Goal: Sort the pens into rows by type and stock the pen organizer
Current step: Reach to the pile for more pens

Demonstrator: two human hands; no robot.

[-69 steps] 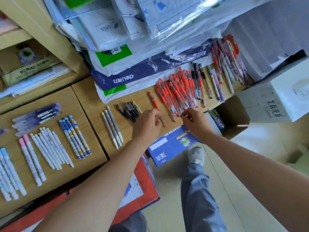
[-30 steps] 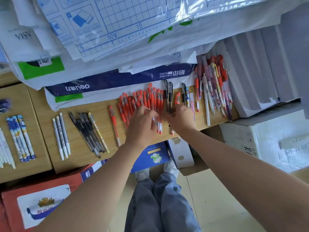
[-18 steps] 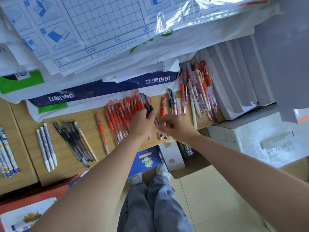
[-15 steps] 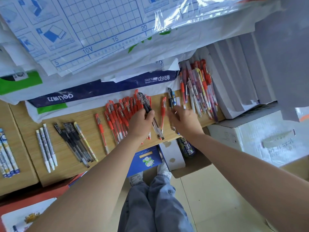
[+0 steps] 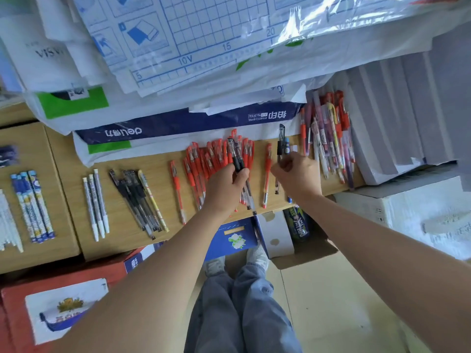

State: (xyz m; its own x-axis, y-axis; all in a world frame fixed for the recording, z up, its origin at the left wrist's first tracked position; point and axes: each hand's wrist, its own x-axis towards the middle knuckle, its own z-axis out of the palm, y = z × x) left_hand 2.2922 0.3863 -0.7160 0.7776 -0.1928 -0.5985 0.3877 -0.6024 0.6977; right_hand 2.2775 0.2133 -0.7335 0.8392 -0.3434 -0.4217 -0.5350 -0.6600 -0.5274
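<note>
Left arm reaches forward from low left, wrist straight. Left hand (image 5: pixel 225 186) over the near edge of the worktop (image 5: pixel 122 240), fingers and thumb curled round a black pen (image 5: pixel 235 155). The pen's cap end points away from the person and stands above the row of red pens (image 5: pixel 215 157). Clear barrels show below the palm; how many pens are in this grip is hard to count.

Right arm comes in from low right, elbow out. Right hand (image 5: pixel 297 177) knuckles up, fingers bent, fingertips closed on the barrel of a dark-capped pen (image 5: pixel 281 141). Cannot tell whether that pen is lifted or lies flat.

One red pen (image 5: pixel 266 174) lies alone between the two hands. Another single red pen (image 5: pixel 176 186) lies left of the red row.

Further left, apart from each other: a bunch of black pens (image 5: pixel 135 197), three white pens (image 5: pixel 95 205), then blue patterned pens (image 5: pixel 31 205) on the next worktop. Right of the right hand, a loose mixed heap of pens (image 5: pixel 328 138).

Paper packs (image 5: pixel 178 123) are stacked behind the pens. A blue box (image 5: pixel 232 238) sits below the worktop edge.
</note>
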